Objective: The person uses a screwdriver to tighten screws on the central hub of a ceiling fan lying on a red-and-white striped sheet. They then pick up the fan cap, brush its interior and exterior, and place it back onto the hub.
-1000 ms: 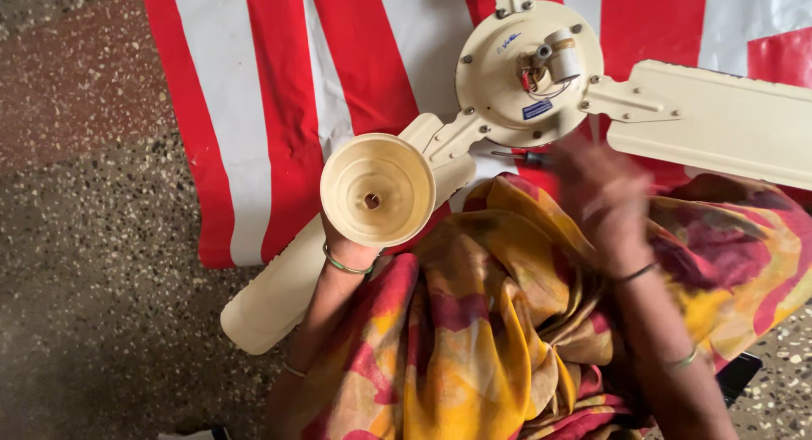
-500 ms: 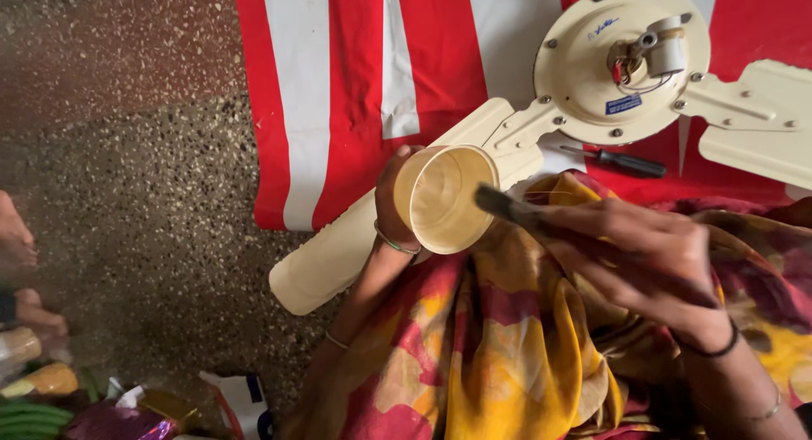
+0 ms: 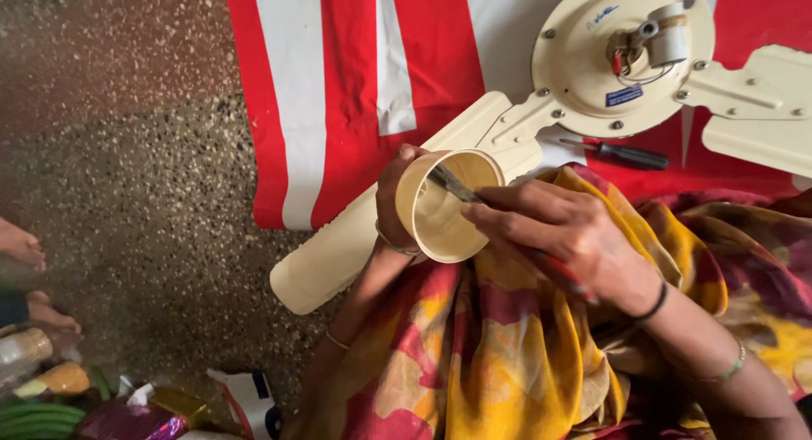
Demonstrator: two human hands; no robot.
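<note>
Speckled floor and a striped cloth [image 3: 355, 85] lie under the fan [image 3: 622, 60], while near it the left hand [image 3: 393, 195] grips the cup [image 3: 440, 212] and the right hand [image 3: 567, 237], clenching a tool [image 3: 452, 185], has now pushed its tip inside.

A draped garment [image 3: 507, 347] of thin, folded cloth is worn, patterned in yellow, dark red and pink patches. On the left hand's [image 3: 391, 199] wrist a thin green bangle [image 3: 394, 244] is seen, and a finer bracelet [image 3: 337, 342] further up the forearm. On the right hand's [image 3: 562, 237] wrist a dark band [image 3: 653, 305] is worn, with a slim green-and-gold bangle [image 3: 729, 366] behind it.
</note>
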